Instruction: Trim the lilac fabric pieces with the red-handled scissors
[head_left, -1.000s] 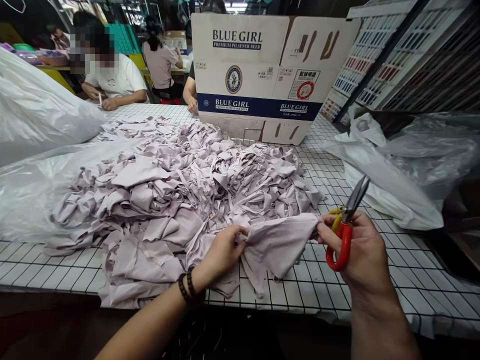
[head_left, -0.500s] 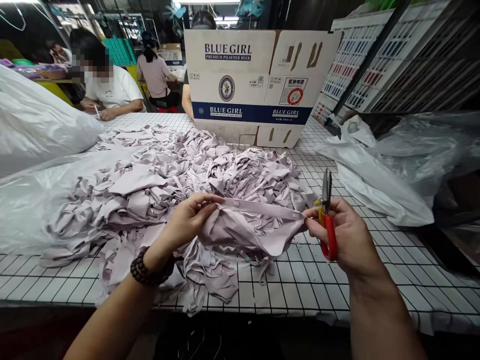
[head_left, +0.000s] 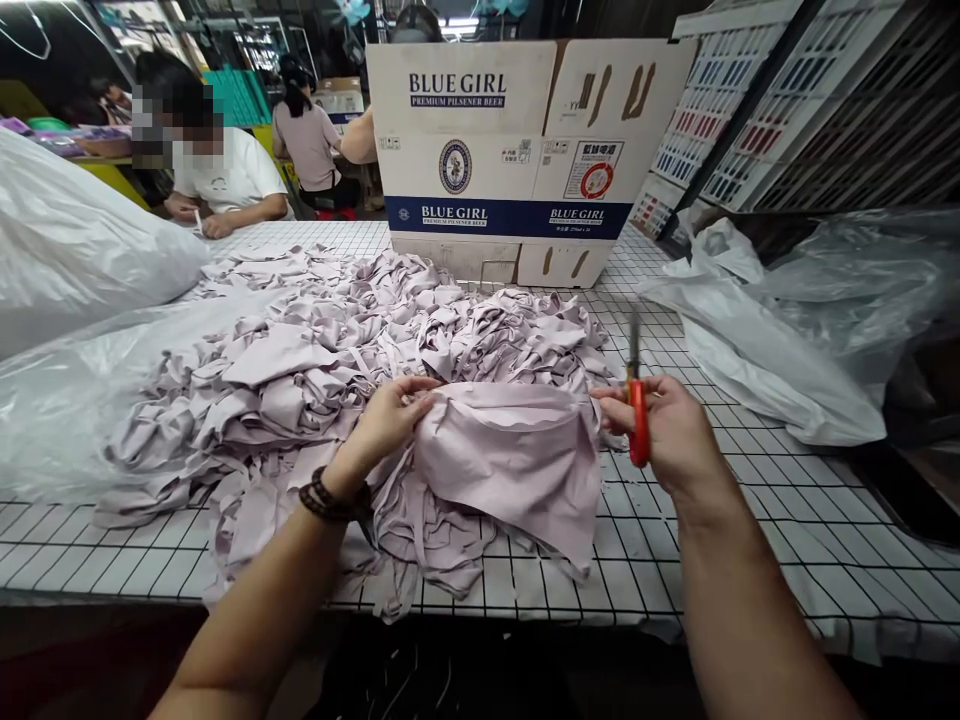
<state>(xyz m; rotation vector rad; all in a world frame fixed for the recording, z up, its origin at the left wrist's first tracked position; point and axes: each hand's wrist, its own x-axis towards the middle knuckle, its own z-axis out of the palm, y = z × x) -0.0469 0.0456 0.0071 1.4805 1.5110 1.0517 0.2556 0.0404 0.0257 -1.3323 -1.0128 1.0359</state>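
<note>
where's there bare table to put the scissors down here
Best bare patch: the gridded table right of the right hand holding the scissors, bordered by the clear plastic bag. A narrow strip runs along the front-left edge below the fabric pile. Crowded: the centre, where the left hand holds the fabric piece, and back by the cardboard box.

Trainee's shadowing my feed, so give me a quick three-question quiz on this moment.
1. True or false: the right hand holds red-handled scissors, blades pointing up.
2. What does the left hand pinch? A) a ruler B) the lilac fabric piece C) a pen
3. Which brand name is printed on the cardboard box?
Key: 1 true; 2 B; 3 Blue Girl.
</note>
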